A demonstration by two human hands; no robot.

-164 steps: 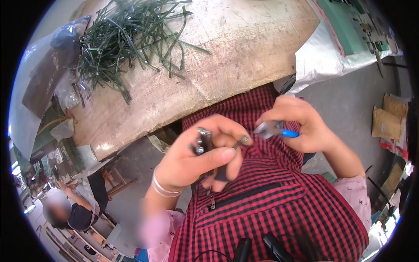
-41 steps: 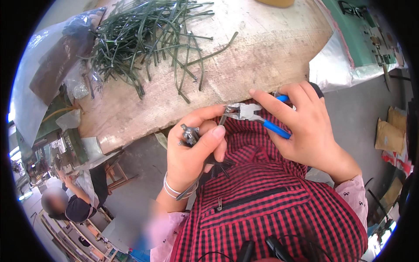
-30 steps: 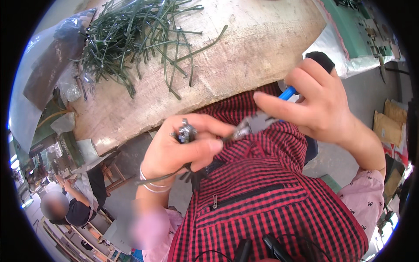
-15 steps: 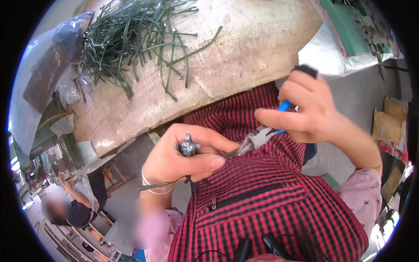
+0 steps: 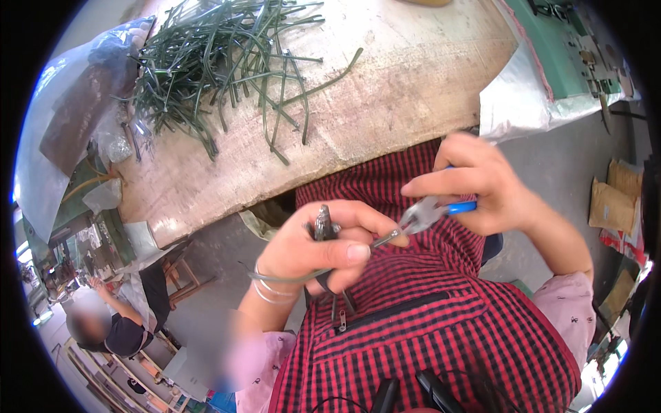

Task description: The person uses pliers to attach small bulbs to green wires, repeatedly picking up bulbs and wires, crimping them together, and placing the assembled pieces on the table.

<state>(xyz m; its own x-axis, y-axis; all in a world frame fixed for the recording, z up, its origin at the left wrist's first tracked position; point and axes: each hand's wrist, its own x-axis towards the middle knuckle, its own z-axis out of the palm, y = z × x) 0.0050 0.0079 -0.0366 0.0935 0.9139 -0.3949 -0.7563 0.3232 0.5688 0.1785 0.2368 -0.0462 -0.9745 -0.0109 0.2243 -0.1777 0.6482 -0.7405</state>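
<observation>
My left hand [image 5: 306, 241] is closed around several dark green cords; a bundle of their ends [image 5: 323, 227] stands up between thumb and fingers. One cord [image 5: 383, 239] is pinched by thumb and forefinger, its silvery tip pointing right and its tail running back past the wrist. My right hand [image 5: 482, 180] is wrapped round blue-handled pliers [image 5: 421, 215]. The plier jaws are right at the cord's tip, beside my left forefinger; whether they grip it I cannot tell. Both hands are over my red-and-black checked apron, in front of the table edge.
A heap of dark green cords [image 5: 206, 69] lies on the worn table [image 5: 406, 82], left of centre. Clear plastic bags [image 5: 89, 103] sit at its left end. A green machine [image 5: 561, 48] stands at far right, brown packages [image 5: 615, 206] below. Another person [image 5: 127, 330] works at lower left.
The view has shifted slightly. My left hand has turned a little, tilting the cord's tip up to the right. The pliers have moved slightly right and swung more level.
</observation>
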